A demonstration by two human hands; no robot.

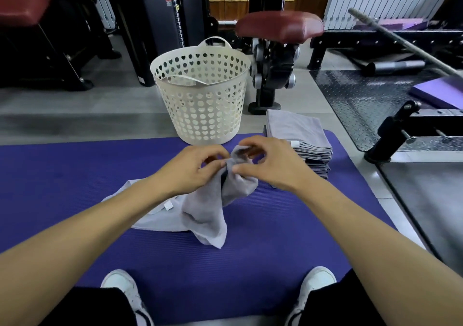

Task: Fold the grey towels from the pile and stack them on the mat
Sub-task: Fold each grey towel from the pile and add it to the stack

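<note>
Grey terry cloth bunches between two bare hands as a person sitting on a purple mat (75, 175) works a towel (208, 213) loose for folding. The left hand (193, 172) pinches one part of the towel's upper edge between thumb and fingers; the right hand (265, 165), just beside it, pinches the neighbouring part, so both grasp the same raised hem while the rest of the cloth hangs below them and trails onto the mat toward the wearer. Another grey towel (140, 197) lies flat beneath the left forearm, a white tag showing on it. Beyond the right hand, at the mat's far corner, stands a stack of folded towels (303, 140). Beyond both hands, a cream perforated basket (203, 92) sits at the mat's far edge; what it holds cannot be told. The step in hand appears to be finding the corners, with the fold itself not yet begun. The next move likely calls for the hands to travel apart along the hem until the towel hangs square, then lay it flat.
</note>
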